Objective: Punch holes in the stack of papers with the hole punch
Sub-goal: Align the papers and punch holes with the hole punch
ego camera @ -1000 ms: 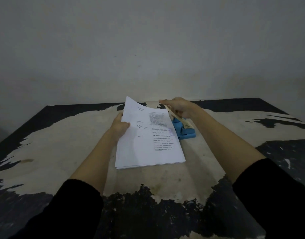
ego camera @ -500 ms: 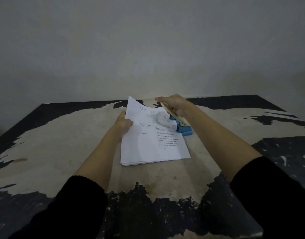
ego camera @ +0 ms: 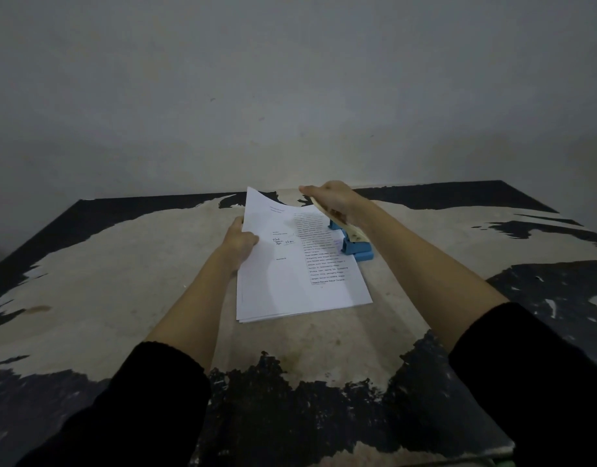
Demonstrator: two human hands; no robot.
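Observation:
A stack of white printed papers (ego camera: 290, 274) lies on the worn table (ego camera: 105, 274), its right edge against a blue hole punch (ego camera: 356, 249). My left hand (ego camera: 240, 241) grips the stack's left edge, thumb on top; the far left corner curls upward. My right hand (ego camera: 334, 200) rests palm-down on the punch's pale lever (ego camera: 352, 230), which stands raised and slanted. Much of the punch is hidden under that hand and the paper.
The table top is beige with patchy black paint along its edges (ego camera: 290, 399). A plain grey wall (ego camera: 290, 96) rises right behind the far edge. Black sleeves cover both forearms near the camera.
The stack has slid right and away from me, toward the hole punch, with my left hand on it. My right hand has stayed on the lever.

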